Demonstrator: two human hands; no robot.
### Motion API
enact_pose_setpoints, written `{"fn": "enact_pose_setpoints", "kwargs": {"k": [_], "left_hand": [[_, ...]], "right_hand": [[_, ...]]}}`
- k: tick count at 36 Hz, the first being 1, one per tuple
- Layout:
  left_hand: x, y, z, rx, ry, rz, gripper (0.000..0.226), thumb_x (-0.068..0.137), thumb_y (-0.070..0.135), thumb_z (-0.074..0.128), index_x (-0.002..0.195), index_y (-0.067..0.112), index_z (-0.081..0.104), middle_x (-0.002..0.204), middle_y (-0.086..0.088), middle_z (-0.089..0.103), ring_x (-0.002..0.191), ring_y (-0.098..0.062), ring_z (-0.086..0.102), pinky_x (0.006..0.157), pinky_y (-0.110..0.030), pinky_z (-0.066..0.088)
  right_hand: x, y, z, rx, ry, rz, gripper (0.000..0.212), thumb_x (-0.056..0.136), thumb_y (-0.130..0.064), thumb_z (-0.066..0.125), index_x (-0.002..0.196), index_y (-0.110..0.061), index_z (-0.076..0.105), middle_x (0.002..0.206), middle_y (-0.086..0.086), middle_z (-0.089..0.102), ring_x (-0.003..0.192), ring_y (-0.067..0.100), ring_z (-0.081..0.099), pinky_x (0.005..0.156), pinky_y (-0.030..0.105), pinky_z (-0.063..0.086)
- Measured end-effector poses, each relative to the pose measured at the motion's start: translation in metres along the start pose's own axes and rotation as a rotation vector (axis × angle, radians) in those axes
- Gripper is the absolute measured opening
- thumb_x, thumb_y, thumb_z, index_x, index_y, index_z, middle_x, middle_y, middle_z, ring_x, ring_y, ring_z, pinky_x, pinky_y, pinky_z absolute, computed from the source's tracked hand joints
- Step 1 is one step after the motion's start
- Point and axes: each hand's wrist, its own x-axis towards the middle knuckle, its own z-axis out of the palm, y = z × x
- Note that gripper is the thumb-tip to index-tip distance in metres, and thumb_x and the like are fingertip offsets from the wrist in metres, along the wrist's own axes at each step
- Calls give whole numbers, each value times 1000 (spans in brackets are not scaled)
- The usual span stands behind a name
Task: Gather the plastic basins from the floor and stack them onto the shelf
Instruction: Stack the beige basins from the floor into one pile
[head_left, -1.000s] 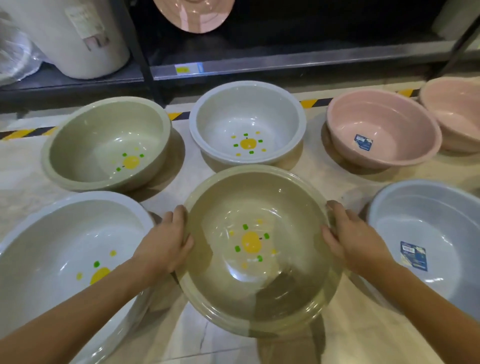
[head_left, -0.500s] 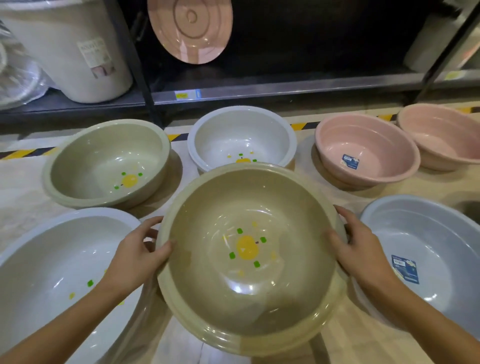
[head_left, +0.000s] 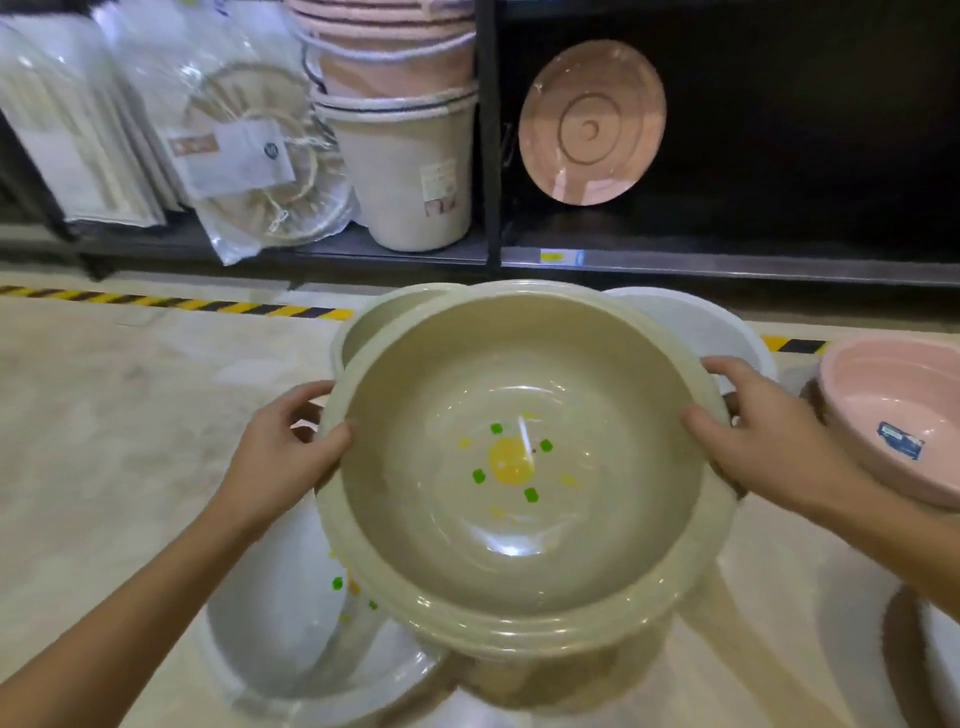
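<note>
A large olive-green basin (head_left: 519, 519) with a yellow-and-green print in its bottom is held up off the floor. My left hand (head_left: 288, 447) grips its left rim and my right hand (head_left: 748, 441) grips its right rim. Behind it, partly hidden, sit a second green basin (head_left: 374, 322) and a white basin (head_left: 701, 327). Below it on the floor lies a big white basin (head_left: 291, 623). At the right edge stands a pink basin (head_left: 893, 415) with a blue label. The dark shelf (head_left: 727, 260) runs across the back, low to the floor.
A pink basin (head_left: 592, 124) leans upright inside the right shelf bay. Stacked cream and pink buckets (head_left: 410, 171) and bagged goods (head_left: 249, 156) fill the left bay. Yellow-black tape (head_left: 171, 301) marks the floor before the shelf. Another basin's rim (head_left: 935, 654) shows at lower right.
Both hands have lifted the green basin off the floor, higher and toward the shelf. The view has tilted up and swung left, showing more of the shelf and less of the floor basins.
</note>
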Motion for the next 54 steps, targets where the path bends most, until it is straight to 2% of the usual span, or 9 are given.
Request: {"fn": "enact_pose_setpoints", "kwargs": {"k": [5,12,17,21,26,33,40,48,54], "left_hand": [[-6,-28,-54,-39,109,-35,35,71,34,67,105,42,68,84,-2,68,75,-39,67,67,-50,58],[-20,-88,-107,-16,219,-135,46,70,36,65,116,35,67,102,-4,65,81,-36,69,70,-46,59],[-31,-126,-124,25,240,-192,54,63,46,65,116,37,68,97,0,63,77,-37,66,67,-39,56],[-38,-150,-118,2,249,-224,54,63,43,65,116,35,68,97,0,61,70,-35,61,61,-28,52],[-42,-171,-105,-16,247,-221,47,64,40,65,111,42,66,95,-2,59,54,-9,48,52,-16,45],[-47,-189,-94,32,249,-203,56,59,49,59,114,42,66,95,1,59,57,-7,50,58,-10,45],[-47,-195,-83,56,255,-227,48,56,51,57,103,57,58,100,3,58,80,-21,59,75,-31,49],[-45,-202,-79,101,243,-276,63,58,46,60,120,35,67,101,1,58,79,-24,62,81,-42,53],[-45,-207,-79,118,232,-300,66,58,49,58,122,35,66,102,3,58,80,-22,63,81,-44,54]], "right_hand": [[20,-55,38,57,-85,-46,42,92,-24,57,133,-31,49,77,0,70,49,15,67,37,26,50],[18,-94,117,52,-201,-110,36,91,-27,55,127,-29,52,77,1,70,39,16,62,37,29,50],[10,-88,168,4,-278,-120,37,94,-30,53,130,-29,48,67,4,67,33,8,55,35,22,44],[8,-73,199,-21,-285,-89,42,92,-35,53,133,-30,48,70,5,64,58,21,64,47,28,49],[6,-57,221,-157,-287,-83,46,92,-44,48,136,-32,42,75,6,63,81,30,63,76,40,53],[3,-48,231,-342,-289,-138,44,97,-46,43,137,-30,34,86,3,61,88,32,59,76,41,50],[5,-39,239,-397,-285,-153,40,98,-45,41,133,-27,34,88,4,63,87,32,62,71,39,46],[6,-32,248,-444,-280,-180,39,100,-45,35,133,-25,32,93,5,67,82,32,61,67,39,44],[7,-30,251,-449,-291,-177,39,100,-46,33,133,-25,30,95,5,67,85,32,64,69,39,48]]}}
